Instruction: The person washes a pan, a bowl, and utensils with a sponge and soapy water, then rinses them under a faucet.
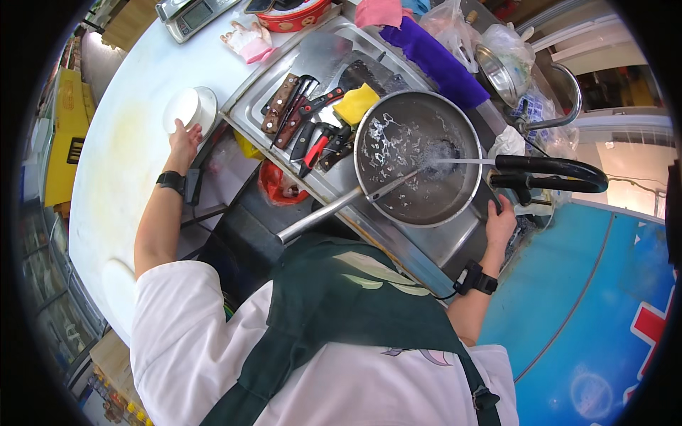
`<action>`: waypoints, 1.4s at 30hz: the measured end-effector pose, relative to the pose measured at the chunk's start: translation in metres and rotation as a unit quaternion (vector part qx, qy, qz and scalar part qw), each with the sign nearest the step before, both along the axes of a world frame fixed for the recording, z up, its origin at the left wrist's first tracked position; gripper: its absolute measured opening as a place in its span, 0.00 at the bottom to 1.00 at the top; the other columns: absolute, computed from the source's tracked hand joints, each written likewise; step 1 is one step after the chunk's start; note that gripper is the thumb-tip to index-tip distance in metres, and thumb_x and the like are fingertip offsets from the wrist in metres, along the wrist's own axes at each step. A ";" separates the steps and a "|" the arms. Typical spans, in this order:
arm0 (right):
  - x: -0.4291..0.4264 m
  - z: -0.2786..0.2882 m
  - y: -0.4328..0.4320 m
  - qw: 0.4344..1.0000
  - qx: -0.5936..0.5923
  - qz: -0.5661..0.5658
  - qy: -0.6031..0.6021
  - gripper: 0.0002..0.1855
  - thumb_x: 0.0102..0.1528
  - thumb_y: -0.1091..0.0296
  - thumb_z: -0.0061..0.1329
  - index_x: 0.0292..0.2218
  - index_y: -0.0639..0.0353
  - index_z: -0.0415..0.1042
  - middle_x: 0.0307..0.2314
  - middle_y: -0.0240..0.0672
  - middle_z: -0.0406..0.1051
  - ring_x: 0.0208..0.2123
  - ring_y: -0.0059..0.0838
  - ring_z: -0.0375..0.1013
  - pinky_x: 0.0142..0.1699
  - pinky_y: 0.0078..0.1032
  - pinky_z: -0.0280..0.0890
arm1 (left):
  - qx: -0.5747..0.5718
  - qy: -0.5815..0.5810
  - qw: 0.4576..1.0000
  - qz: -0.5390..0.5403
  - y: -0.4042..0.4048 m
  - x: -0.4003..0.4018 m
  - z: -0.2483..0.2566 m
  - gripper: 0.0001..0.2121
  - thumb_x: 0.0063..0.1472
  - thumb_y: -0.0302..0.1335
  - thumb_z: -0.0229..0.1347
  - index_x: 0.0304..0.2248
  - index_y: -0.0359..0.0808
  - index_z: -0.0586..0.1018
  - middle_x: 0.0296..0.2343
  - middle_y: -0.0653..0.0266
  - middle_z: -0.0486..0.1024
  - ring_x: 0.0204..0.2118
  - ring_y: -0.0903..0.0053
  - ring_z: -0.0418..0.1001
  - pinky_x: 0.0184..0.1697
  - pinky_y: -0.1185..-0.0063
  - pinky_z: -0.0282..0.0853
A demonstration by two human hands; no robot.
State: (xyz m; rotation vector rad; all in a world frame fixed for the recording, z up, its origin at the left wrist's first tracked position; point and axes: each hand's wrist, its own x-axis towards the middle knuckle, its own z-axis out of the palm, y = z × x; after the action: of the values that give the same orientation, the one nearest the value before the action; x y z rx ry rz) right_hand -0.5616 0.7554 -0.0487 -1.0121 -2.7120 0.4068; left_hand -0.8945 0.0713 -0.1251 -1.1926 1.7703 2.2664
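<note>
My left hand (185,139) reaches to a white bowl (182,109) that stands on a white plate (211,101) at the white table's edge; its fingers are apart at the bowl's near rim. My right hand (501,218) is beside the sink rim, below the black faucet (554,173), fingers apart, holding nothing. Water runs from the faucet into a long-handled metal pan (418,202), which rests over the sink. To its left, knives with wooden handles (279,106), black-and-red handled tools (317,152) and a yellow sponge (358,104) lie on the metal drainboard.
A purple cloth (434,61) and a pink cloth (378,13) hang along the sink's back edge. A steel bowl (496,74) and plastic bags stand behind. A digital scale (194,16), a stained glove (249,42) and a red tin (295,16) are on the white table (122,175).
</note>
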 end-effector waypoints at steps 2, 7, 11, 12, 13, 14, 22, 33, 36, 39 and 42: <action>-0.002 0.002 -0.006 1.000 -0.019 -0.001 -0.003 0.19 0.51 0.63 0.55 0.44 0.61 0.72 0.37 0.45 0.74 0.37 0.39 0.73 0.44 0.31 0.66 | -0.086 -0.019 0.995 -0.040 0.039 0.021 0.025 0.22 0.63 0.43 0.48 0.41 0.28 0.69 0.23 0.59 0.73 0.18 0.79 0.68 0.17 0.83 0.65; -0.026 -0.002 -0.054 0.989 -0.124 0.077 -0.013 0.17 0.49 0.68 0.55 0.41 0.62 0.73 0.39 0.46 0.71 0.42 0.45 0.71 0.48 0.35 0.64 | -0.538 0.170 0.693 -0.449 0.141 0.057 0.037 0.09 0.54 0.36 0.57 0.35 0.48 0.81 0.26 0.62 0.74 0.29 0.68 0.75 0.33 0.74 0.70; -0.039 -0.006 -0.073 0.984 -0.025 0.177 0.019 0.16 0.49 0.68 0.55 0.41 0.60 0.74 0.38 0.41 0.72 0.37 0.37 0.72 0.40 0.27 0.65 | -0.633 0.210 0.591 -0.454 0.199 0.048 0.028 0.09 0.55 0.34 0.55 0.33 0.42 0.81 0.35 0.58 0.72 0.40 0.63 0.72 0.40 0.69 0.71; -0.040 -0.004 -0.076 0.980 -0.040 0.191 0.043 0.15 0.49 0.69 0.54 0.41 0.60 0.73 0.38 0.40 0.72 0.37 0.38 0.72 0.39 0.27 0.65 | -0.650 0.200 0.573 -0.457 0.205 0.044 0.022 0.09 0.54 0.34 0.55 0.33 0.41 0.80 0.35 0.58 0.71 0.40 0.62 0.72 0.39 0.69 0.71; -0.040 0.000 -0.078 0.982 -0.059 0.178 0.035 0.15 0.50 0.69 0.54 0.41 0.60 0.73 0.39 0.41 0.72 0.38 0.38 0.72 0.40 0.27 0.65 | -0.666 0.189 0.556 -0.460 0.210 0.040 0.018 0.09 0.54 0.34 0.55 0.33 0.40 0.80 0.36 0.58 0.71 0.39 0.62 0.73 0.39 0.69 0.72; -0.038 0.006 -0.079 0.983 -0.078 0.165 0.027 0.15 0.50 0.69 0.54 0.41 0.61 0.73 0.39 0.41 0.72 0.39 0.38 0.72 0.40 0.27 0.65 | -0.682 0.179 0.537 -0.463 0.213 0.035 0.014 0.09 0.54 0.34 0.56 0.32 0.38 0.79 0.37 0.58 0.71 0.39 0.61 0.73 0.39 0.68 0.72; 0.005 0.015 -0.062 0.987 -0.127 0.093 0.017 0.15 0.49 0.69 0.54 0.40 0.62 0.73 0.41 0.44 0.71 0.44 0.45 0.69 0.50 0.35 0.62 | -0.673 0.044 0.501 -0.543 0.238 0.006 0.029 0.13 0.48 0.34 0.59 0.31 0.33 0.81 0.34 0.52 0.77 0.36 0.60 0.77 0.40 0.67 0.73; 0.020 0.016 -0.053 0.980 -0.149 0.119 0.048 0.14 0.49 0.68 0.54 0.38 0.63 0.74 0.35 0.43 0.73 0.38 0.45 0.71 0.43 0.33 0.65 | -0.443 0.090 0.679 -0.578 0.247 0.038 0.095 0.11 0.49 0.31 0.58 0.19 0.31 0.76 0.14 0.60 0.74 0.15 0.76 0.74 0.21 0.76 0.71; 0.003 0.011 -0.060 0.972 -0.164 0.148 0.074 0.13 0.49 0.68 0.54 0.37 0.63 0.73 0.34 0.43 0.73 0.35 0.44 0.71 0.42 0.34 0.65 | -0.343 0.143 0.659 -0.654 0.338 0.098 0.116 0.09 0.52 0.29 0.55 0.26 0.29 0.74 0.17 0.58 0.74 0.16 0.73 0.74 0.20 0.77 0.71; -0.005 0.016 -0.064 0.965 -0.153 0.187 0.099 0.13 0.49 0.68 0.54 0.37 0.63 0.73 0.34 0.43 0.72 0.35 0.43 0.71 0.41 0.34 0.65 | -0.318 0.161 0.544 -0.759 0.402 0.110 0.076 0.08 0.53 0.25 0.54 0.26 0.27 0.72 0.19 0.54 0.72 0.17 0.70 0.74 0.15 0.75 0.69; 0.003 0.018 -0.058 0.960 -0.159 0.205 0.110 0.13 0.49 0.69 0.53 0.37 0.64 0.73 0.35 0.43 0.72 0.38 0.45 0.70 0.44 0.36 0.64 | -0.423 0.279 0.461 -0.729 0.434 0.082 0.015 0.08 0.53 0.26 0.53 0.29 0.27 0.73 0.23 0.51 0.75 0.22 0.61 0.76 0.24 0.70 0.72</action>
State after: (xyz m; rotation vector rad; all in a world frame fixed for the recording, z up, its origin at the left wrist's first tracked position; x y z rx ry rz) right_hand -0.5584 0.6973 -0.0311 -0.4178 -2.6884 0.9894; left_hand -0.8121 0.5051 -0.1097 1.2045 2.3643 0.5299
